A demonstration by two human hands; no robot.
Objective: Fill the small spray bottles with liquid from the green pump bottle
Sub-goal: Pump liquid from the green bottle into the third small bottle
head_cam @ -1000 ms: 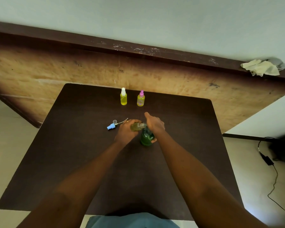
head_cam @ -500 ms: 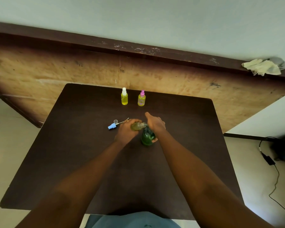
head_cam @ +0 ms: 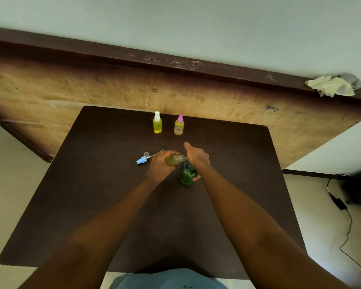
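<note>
I log at mid-table: left hand [head_cam: 160, 166] wrapped round an uncapped small spray bottle [head_cam: 173, 160], tilted, its neck at the spout of the green pump bottle [head_cam: 187, 174]. Right hand [head_cam: 197, 157] is curled over the pump top. A white-capped spray bottle [head_cam: 157, 123] and a pink-capped spray bottle [head_cam: 179, 125] stand at the far edge; a blue spray cap [head_cam: 141, 160] lies to the left.

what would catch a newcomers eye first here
In the middle of the dark table, the left hand grips a small open bottle tipped toward the nozzle of the green pump bottle, which the right hand covers from above. At the far edge stand a white-topped spray bottle and a pink-topped spray bottle, both yellow; a blue spray head lies left of the hands.
</note>
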